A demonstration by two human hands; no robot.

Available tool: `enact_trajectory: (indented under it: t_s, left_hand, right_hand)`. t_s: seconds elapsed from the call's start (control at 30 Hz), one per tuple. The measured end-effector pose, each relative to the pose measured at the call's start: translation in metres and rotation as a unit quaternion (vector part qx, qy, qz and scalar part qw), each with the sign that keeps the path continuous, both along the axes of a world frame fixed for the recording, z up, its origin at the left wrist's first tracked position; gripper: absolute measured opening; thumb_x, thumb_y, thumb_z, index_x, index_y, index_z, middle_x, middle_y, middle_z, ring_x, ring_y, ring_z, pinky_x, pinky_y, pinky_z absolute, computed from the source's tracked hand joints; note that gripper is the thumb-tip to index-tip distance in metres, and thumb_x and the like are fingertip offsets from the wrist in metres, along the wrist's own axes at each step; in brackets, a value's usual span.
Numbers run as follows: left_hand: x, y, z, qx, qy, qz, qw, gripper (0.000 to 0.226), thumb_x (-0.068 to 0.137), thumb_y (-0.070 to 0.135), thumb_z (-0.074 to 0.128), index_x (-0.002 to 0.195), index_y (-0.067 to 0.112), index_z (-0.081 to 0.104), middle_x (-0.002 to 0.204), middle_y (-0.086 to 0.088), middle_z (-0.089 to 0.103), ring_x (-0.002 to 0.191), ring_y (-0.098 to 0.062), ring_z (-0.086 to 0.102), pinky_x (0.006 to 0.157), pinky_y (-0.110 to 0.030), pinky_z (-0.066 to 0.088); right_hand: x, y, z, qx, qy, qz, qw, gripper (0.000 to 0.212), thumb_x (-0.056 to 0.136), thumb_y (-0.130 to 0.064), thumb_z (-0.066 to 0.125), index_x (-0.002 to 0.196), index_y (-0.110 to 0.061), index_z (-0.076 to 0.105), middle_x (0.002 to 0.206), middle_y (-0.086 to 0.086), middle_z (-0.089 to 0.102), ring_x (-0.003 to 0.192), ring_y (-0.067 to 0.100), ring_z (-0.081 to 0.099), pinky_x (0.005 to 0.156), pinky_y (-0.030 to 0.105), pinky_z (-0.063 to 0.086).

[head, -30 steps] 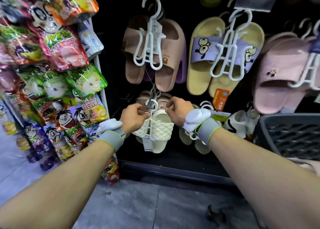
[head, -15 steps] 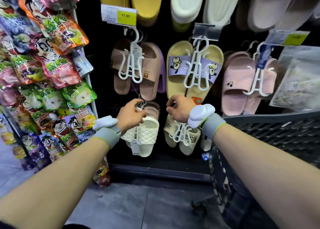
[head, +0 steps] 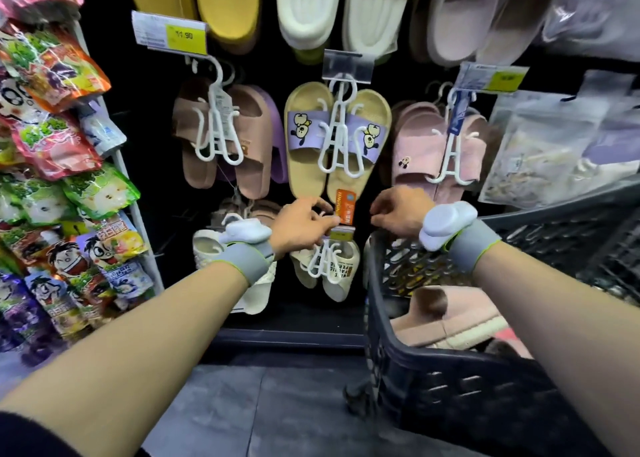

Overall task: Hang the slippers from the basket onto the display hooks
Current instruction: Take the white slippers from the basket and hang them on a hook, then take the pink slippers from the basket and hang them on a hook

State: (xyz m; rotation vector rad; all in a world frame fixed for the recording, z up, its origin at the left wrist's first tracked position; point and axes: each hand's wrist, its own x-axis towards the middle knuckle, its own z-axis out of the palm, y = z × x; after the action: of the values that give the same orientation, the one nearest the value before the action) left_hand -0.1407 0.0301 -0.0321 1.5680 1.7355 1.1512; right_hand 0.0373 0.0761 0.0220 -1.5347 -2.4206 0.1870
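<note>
My left hand (head: 301, 228) reaches to the tip of a low display hook, fingertips at its small yellow label (head: 341, 234). Below that label a cream printed slipper pair (head: 337, 276) hangs on a white hanger (head: 323, 259). The view does not settle whether the fingers pinch anything. A white quilted pair (head: 207, 249) hangs further left, partly behind my left wrist. Over the near corner of the dark basket (head: 377, 318), my right hand (head: 398, 214) hovers with loosely curled fingers and holds nothing. Pink slippers (head: 450, 314) lie inside the basket.
Above hang brown (head: 249, 138), beige-and-purple (head: 311, 145) and pink (head: 419, 152) slipper pairs on white hangers, with more pairs higher up. A rack of snack bags (head: 62, 179) fills the left side. Clear packaged goods (head: 554, 145) hang at right. The floor is grey tile (head: 277, 404).
My left hand let go of the white quilted pair and moved right to the neighbouring hook. My right hand left the cream pair's hanger and shifted right over the basket. The view tilted up and right.
</note>
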Motion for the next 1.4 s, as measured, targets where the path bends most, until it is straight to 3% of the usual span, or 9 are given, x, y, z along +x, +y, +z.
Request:
enact_trajectory:
  t_s: [0.13, 0.27, 0.33, 0.47, 0.67, 1.0, 1.2, 1.3, 1.4]
  left_hand:
    - [0.036, 0.008, -0.001, -0.017, 0.047, -0.047, 0.998, 0.034, 0.079, 0.045, 0.072, 0.101, 0.020, 0.066, 0.071, -0.001, 0.068, 0.057, -0.014, 0.063, 0.051, -0.024, 0.053]
    - [0.054, 0.016, 0.004, -0.025, 0.048, -0.096, 0.994, 0.046, 0.068, 0.044, 0.082, 0.103, 0.019, 0.066, 0.068, 0.004, 0.065, 0.059, -0.014, 0.059, 0.053, -0.024, 0.053]
    - [0.051, 0.020, 0.005, -0.020, 0.087, -0.092, 0.992, 0.042, 0.067, 0.035, 0.084, 0.102, 0.021, 0.067, 0.070, 0.007, 0.063, 0.061, -0.011, 0.058, 0.051, -0.015, 0.050]
    - [0.031, 0.022, 0.003, -0.018, 0.130, -0.065, 0.989, 0.035, 0.065, 0.023, 0.078, 0.099, 0.025, 0.070, 0.071, 0.009, 0.065, 0.059, -0.007, 0.057, 0.068, -0.028, 0.058]
    - [-0.004, 0.011, 0.005, -0.023, 0.155, -0.037, 0.987, 0.027, 0.067, 0.017, 0.075, 0.091, 0.024, 0.066, 0.067, 0.007, 0.062, 0.055, -0.011, 0.056, 0.059, -0.024, 0.049]
    - [-0.044, -0.012, 0.011, -0.054, 0.194, -0.016, 0.979, 0.023, 0.070, 0.011, 0.075, 0.085, 0.023, 0.064, 0.073, 0.002, 0.063, 0.065, -0.014, 0.056, 0.053, -0.020, 0.047]
    - [-0.031, -0.013, 0.029, -0.004, 0.219, 0.025, 0.975, 0.045, 0.066, 0.035, 0.083, 0.106, 0.023, 0.066, 0.102, 0.003, 0.066, 0.095, -0.016, 0.061, 0.085, -0.028, 0.048]
    - [-0.005, -0.013, 0.041, 0.053, 0.167, 0.022, 0.984, 0.033, 0.071, 0.030, 0.080, 0.099, 0.021, 0.067, 0.090, 0.005, 0.066, 0.083, -0.012, 0.060, 0.076, -0.023, 0.045]
    - [0.023, -0.016, 0.043, 0.009, 0.160, -0.055, 0.986, 0.018, 0.078, 0.025, 0.075, 0.093, 0.018, 0.069, 0.078, 0.001, 0.067, 0.071, -0.011, 0.060, 0.062, -0.016, 0.045]
  right_hand:
    - [0.043, 0.006, -0.001, -0.010, -0.070, -0.037, 0.997, 0.029, 0.085, -0.032, 0.066, 0.112, -0.025, 0.069, 0.118, 0.001, 0.069, 0.113, 0.025, 0.061, 0.083, 0.024, 0.043]
    - [0.053, 0.010, -0.010, -0.008, -0.072, -0.028, 0.997, 0.030, 0.089, -0.032, 0.062, 0.117, -0.024, 0.066, 0.121, 0.002, 0.066, 0.116, 0.024, 0.059, 0.075, 0.020, 0.033]
    - [0.049, 0.012, -0.012, -0.003, -0.052, -0.027, 0.998, 0.029, 0.088, -0.032, 0.064, 0.116, -0.025, 0.067, 0.119, 0.002, 0.067, 0.115, 0.024, 0.059, 0.076, 0.020, 0.035]
    - [0.029, 0.015, -0.016, 0.000, -0.059, -0.010, 0.998, 0.030, 0.087, -0.033, 0.064, 0.116, -0.026, 0.067, 0.120, 0.002, 0.067, 0.117, 0.026, 0.059, 0.090, 0.028, 0.044]
    - [-0.008, 0.006, -0.017, 0.011, -0.055, 0.018, 0.998, 0.028, 0.088, -0.035, 0.063, 0.113, -0.026, 0.067, 0.120, 0.000, 0.067, 0.116, 0.027, 0.059, 0.094, 0.033, 0.044]
    - [-0.043, -0.013, -0.013, 0.006, -0.025, 0.077, 0.997, 0.029, 0.090, -0.025, 0.061, 0.117, -0.024, 0.068, 0.118, 0.005, 0.068, 0.115, 0.023, 0.061, 0.094, 0.025, 0.045]
    - [-0.023, -0.013, 0.009, 0.034, 0.023, 0.035, 0.999, 0.025, 0.084, -0.019, 0.063, 0.107, -0.025, 0.072, 0.113, 0.002, 0.071, 0.110, 0.022, 0.063, 0.091, 0.023, 0.047]
    - [-0.002, -0.005, 0.011, 0.065, -0.006, 0.015, 0.998, 0.023, 0.081, -0.014, 0.059, 0.097, -0.022, 0.074, 0.106, 0.003, 0.073, 0.104, 0.024, 0.065, 0.088, 0.026, 0.051]
    - [0.014, -0.006, 0.013, 0.059, -0.056, 0.003, 0.997, 0.019, 0.081, -0.018, 0.060, 0.093, -0.022, 0.074, 0.101, 0.003, 0.073, 0.099, 0.026, 0.066, 0.076, 0.024, 0.049]
